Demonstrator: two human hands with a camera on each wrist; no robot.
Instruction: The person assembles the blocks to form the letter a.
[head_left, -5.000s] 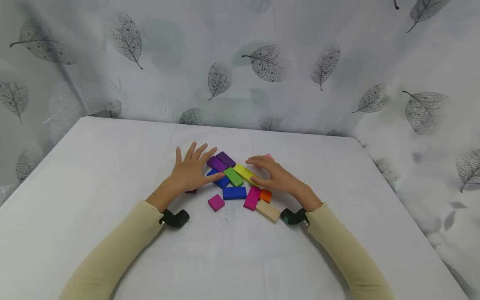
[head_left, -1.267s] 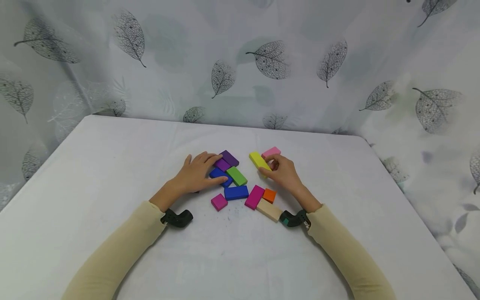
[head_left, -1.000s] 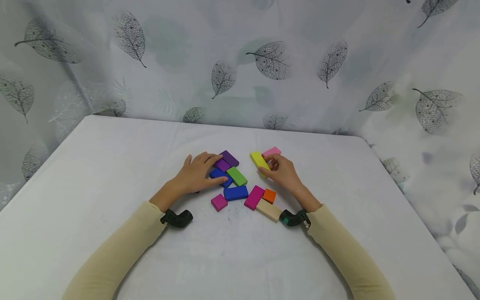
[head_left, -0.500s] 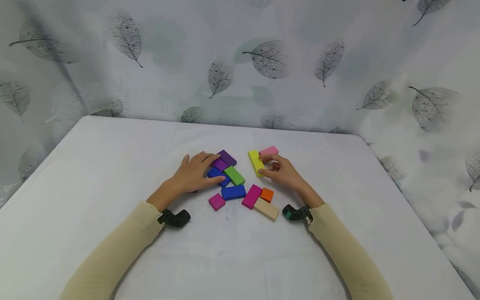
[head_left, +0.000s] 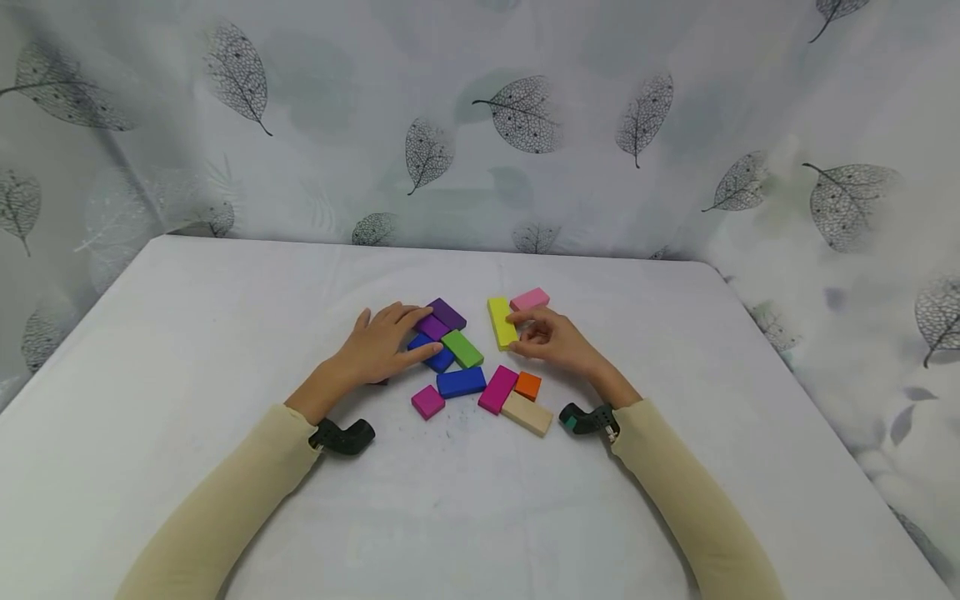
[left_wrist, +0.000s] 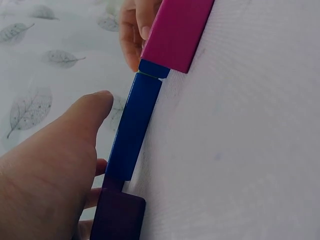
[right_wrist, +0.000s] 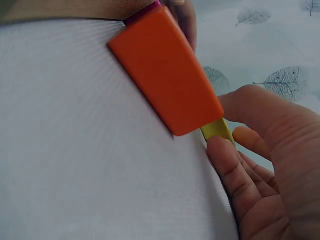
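In the head view my right hand (head_left: 551, 337) holds the yellow block (head_left: 501, 323), thumb and index finger at its right side. The yellow block (right_wrist: 216, 130) also shows between thumb and fingers in the right wrist view. My left hand (head_left: 375, 346) lies with spread, relaxed fingers over the left of the group, touching or close to the purple block (head_left: 432, 327) and a blue block (head_left: 435, 357). A dark purple block (left_wrist: 117, 215) sits below that palm, mostly hidden in the head view. A green block (head_left: 462, 348) and a deep-purple block (head_left: 447, 313) adjoin them.
A pink block (head_left: 529, 299) stands behind the yellow one. Nearer are a second blue block (head_left: 461, 382), a small magenta block (head_left: 428, 402), a longer magenta block (head_left: 498, 389), an orange block (head_left: 528, 385) and a beige block (head_left: 527, 414), on a white table (head_left: 480, 517).
The yellow block was moved from beside the green block back to the pink one, then turned more upright in view. My left hand lowered onto the blocks. The head view has shifted slightly.
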